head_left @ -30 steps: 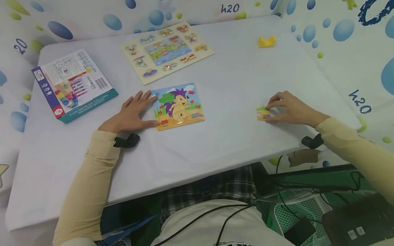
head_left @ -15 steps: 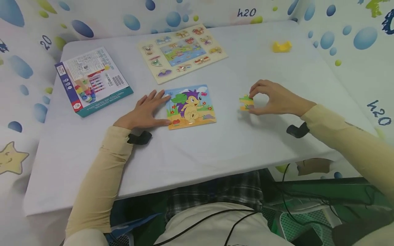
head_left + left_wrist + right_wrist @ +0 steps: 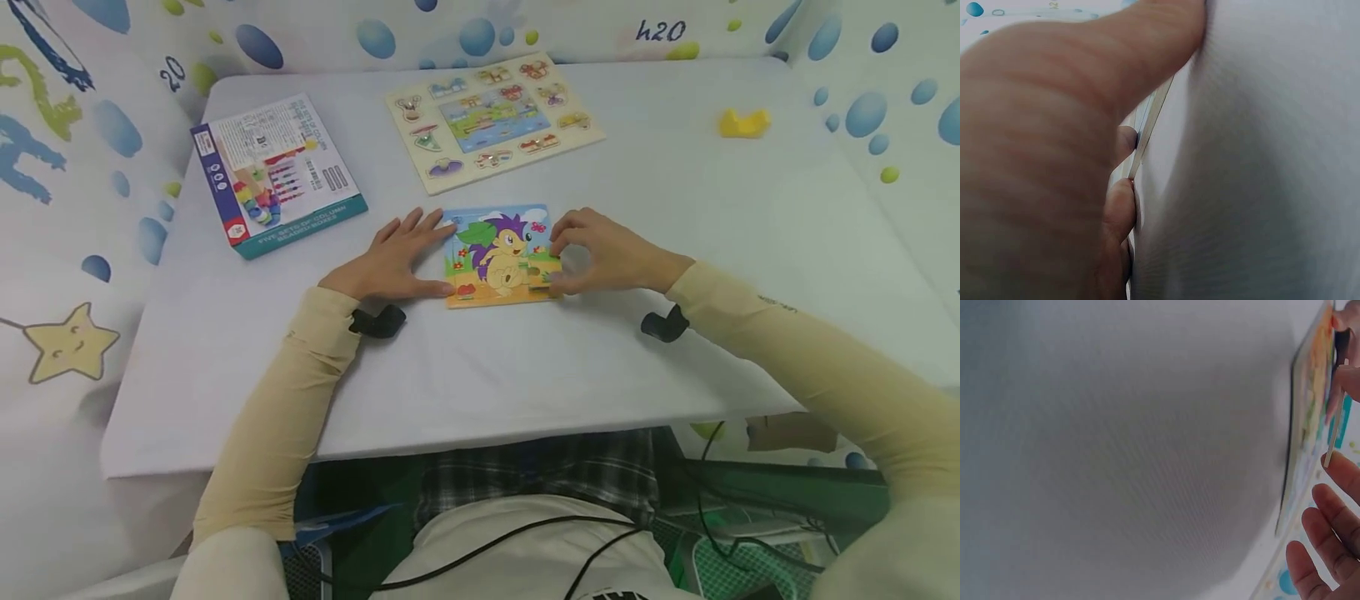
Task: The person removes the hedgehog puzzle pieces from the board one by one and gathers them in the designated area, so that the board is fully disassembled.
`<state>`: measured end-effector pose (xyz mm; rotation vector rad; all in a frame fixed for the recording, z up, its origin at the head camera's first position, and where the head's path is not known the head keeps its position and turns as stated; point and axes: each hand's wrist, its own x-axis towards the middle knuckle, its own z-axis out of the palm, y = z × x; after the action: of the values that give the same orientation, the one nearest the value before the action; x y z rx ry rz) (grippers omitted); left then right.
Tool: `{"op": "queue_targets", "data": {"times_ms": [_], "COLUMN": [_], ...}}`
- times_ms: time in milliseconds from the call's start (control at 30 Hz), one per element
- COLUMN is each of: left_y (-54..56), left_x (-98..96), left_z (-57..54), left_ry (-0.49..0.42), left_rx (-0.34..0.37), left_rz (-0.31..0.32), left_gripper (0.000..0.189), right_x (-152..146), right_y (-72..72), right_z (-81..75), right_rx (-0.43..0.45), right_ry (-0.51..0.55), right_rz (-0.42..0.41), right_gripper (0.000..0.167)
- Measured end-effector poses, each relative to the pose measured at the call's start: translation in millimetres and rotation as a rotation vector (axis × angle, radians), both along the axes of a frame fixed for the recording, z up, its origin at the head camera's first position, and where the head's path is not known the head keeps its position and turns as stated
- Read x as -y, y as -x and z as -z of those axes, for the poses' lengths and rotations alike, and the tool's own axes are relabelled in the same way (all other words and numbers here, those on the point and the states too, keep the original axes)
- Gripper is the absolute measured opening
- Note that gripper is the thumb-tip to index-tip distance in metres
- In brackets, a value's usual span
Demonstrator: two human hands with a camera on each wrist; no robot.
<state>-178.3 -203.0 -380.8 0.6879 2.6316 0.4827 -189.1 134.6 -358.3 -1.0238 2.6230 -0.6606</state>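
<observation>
A hedgehog jigsaw puzzle [image 3: 495, 258] lies flat on the white table, its picture mostly filled in. My left hand [image 3: 393, 262] is spread beside it, with thumb and index fingertips on its left edge. Between thumb and index finger, my right hand [image 3: 611, 254] pinches a green and yellow puzzle piece [image 3: 542, 275] over the puzzle's lower right part. The right wrist view shows the piece [image 3: 1336, 428] edge-on, raised above the board [image 3: 1307, 400]. The other right fingers [image 3: 1329, 519] stay off the piece.
Behind the puzzle lies a wooden board [image 3: 495, 121] with inset picture pieces. A boxed toy [image 3: 277, 175] stands at the back left, and a yellow curved block [image 3: 744, 123] at the back right. The table's front edge [image 3: 525, 433] is close to the person.
My right hand has carried the puzzle piece left, from the bare table to over the puzzle's right side. The left hand keeps its place at the puzzle's left edge. The head view has shifted.
</observation>
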Motion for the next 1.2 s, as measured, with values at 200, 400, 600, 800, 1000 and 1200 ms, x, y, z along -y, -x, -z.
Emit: {"op": "queue_targets", "data": {"times_ms": [200,400,600,800,1000,1200], "left_y": [2.4,5.1,5.0,4.4,4.4,5.3], "left_x": [1.1,-1.3,-0.9,-0.4,-0.7,-0.9], "left_z": [2.9,2.2,1.8,1.3,1.2,0.0], "left_ry": [0.004,0.017,0.012,0.019,0.017,0.022], "left_rx": [-0.004,-0.006,0.009,0.012,0.019,0.023], "left_rz": [0.012,0.016,0.009,0.005,0.004,0.008], "left_gripper": [0.095,0.096,0.096,0.097,0.096,0.096], "right_x": [5.7,3.1,3.0,5.7,3.9,0.6], "right_y": [0.0,-0.7,0.5,2.1,0.6,-5.7], "right_z": [12.6,14.6,17.8,20.0,19.9,16.0], "right_rx": [-0.016,-0.027,-0.063,-0.081,-0.142,-0.313], "right_ry": [-0.008,-0.001,0.033,0.049,-0.008,-0.053], "right_rz": [-0.030,-0.019,-0.057,-0.084,-0.113,-0.304], "right_gripper": [0.037,0.040,0.040,0.039,0.049,0.042]}}
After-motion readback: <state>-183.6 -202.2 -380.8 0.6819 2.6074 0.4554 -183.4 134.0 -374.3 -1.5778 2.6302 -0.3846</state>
